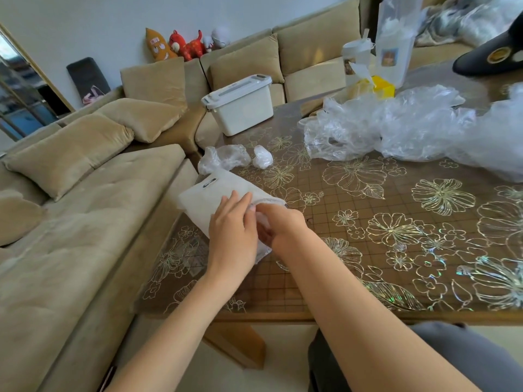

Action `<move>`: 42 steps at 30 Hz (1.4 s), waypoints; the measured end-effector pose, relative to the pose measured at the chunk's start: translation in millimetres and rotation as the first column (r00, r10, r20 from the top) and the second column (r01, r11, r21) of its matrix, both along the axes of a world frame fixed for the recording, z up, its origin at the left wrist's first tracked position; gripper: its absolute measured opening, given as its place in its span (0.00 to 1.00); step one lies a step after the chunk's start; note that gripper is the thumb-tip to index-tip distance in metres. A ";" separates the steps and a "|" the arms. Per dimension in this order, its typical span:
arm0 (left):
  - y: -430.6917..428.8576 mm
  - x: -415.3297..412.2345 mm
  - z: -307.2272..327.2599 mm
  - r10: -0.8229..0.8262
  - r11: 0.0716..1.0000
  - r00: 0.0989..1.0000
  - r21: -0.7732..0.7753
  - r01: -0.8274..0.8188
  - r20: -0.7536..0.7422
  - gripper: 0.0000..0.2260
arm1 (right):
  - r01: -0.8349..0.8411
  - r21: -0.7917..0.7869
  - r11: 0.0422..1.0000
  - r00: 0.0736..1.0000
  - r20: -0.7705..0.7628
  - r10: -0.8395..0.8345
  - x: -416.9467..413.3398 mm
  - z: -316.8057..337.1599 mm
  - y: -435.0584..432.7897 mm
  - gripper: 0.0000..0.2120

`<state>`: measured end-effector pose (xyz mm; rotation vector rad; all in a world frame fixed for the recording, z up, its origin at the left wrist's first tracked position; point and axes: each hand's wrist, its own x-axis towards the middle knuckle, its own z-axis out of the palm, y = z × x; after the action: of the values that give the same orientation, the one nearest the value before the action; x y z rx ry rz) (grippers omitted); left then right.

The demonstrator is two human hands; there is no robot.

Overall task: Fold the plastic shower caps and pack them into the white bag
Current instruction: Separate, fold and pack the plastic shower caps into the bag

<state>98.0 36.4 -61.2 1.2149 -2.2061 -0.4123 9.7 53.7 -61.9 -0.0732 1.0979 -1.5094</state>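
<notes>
The white bag (209, 193) lies on the table's left edge, its mouth toward me. My left hand (232, 227) rests on top of the bag near the mouth, fingers fairly straight. My right hand (278, 227) is curled at the bag's mouth, gripping a folded clear shower cap (261, 217) that is mostly hidden by its fingers. Two small folded shower caps (225, 158) (262, 157) sit on the table beyond the bag. A big heap of loose clear shower caps (396, 123) lies at the right back.
The table (368, 250) has a brown flowered cover. A white lidded box (240, 104) stands at its far left corner. A cup (356, 58), a yellow box (382, 86) and a tall clear bag (394, 41) stand behind the heap. A beige sofa (85, 207) runs along the left.
</notes>
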 end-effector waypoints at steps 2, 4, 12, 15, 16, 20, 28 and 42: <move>1.6 0.3 -6.8 -0.030 0.997 0.998 -0.065 0.034 0.062 0.17 | -0.004 -0.027 1.000 0.995 0.101 0.007 -0.6 -0.5 -0.1 0.04; 2.5 2.7 -14.8 -0.064 0.988 0.985 -0.126 0.085 0.159 0.19 | 0.004 -0.044 0.999 0.984 0.179 0.004 -2.7 -1.7 -1.7 0.09; -2.0 11.5 -36.2 -0.093 0.973 0.942 -0.173 0.155 0.321 0.26 | -0.031 0.052 0.998 0.988 0.153 0.023 -22.9 3.9 9.3 0.14; -6.1 8.9 -42.6 -0.055 0.963 0.932 -0.227 0.145 0.358 0.28 | 0.050 0.142 0.989 0.991 -0.133 -0.031 -29.2 3.6 16.0 0.10; -6.9 8.4 -44.2 -0.043 0.957 0.935 -0.255 0.140 0.351 0.28 | 0.128 0.168 0.977 0.975 -0.203 -0.092 -32.7 1.3 17.9 0.10; -11.7 6.6 -48.4 0.004 0.959 0.962 -0.274 0.073 0.271 0.23 | 0.163 0.186 0.969 0.975 -0.179 -0.130 -35.1 -6.3 25.7 0.10; -12.7 8.2 -51.3 -0.142 0.968 0.982 -0.191 0.163 0.122 0.29 | -0.043 -0.057 0.997 0.977 -0.211 0.030 16.8 -3.3 15.3 0.19; -33.5 24.4 -52.1 -0.020 0.979 0.899 -0.176 0.108 0.437 0.33 | 0.032 0.093 0.995 0.980 -0.200 -0.013 -58.2 21.9 8.5 0.10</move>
<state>122.3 2.9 -113.3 1.2156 -2.5944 0.0664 -48.4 62.2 -40.0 -0.1487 1.3338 -1.4911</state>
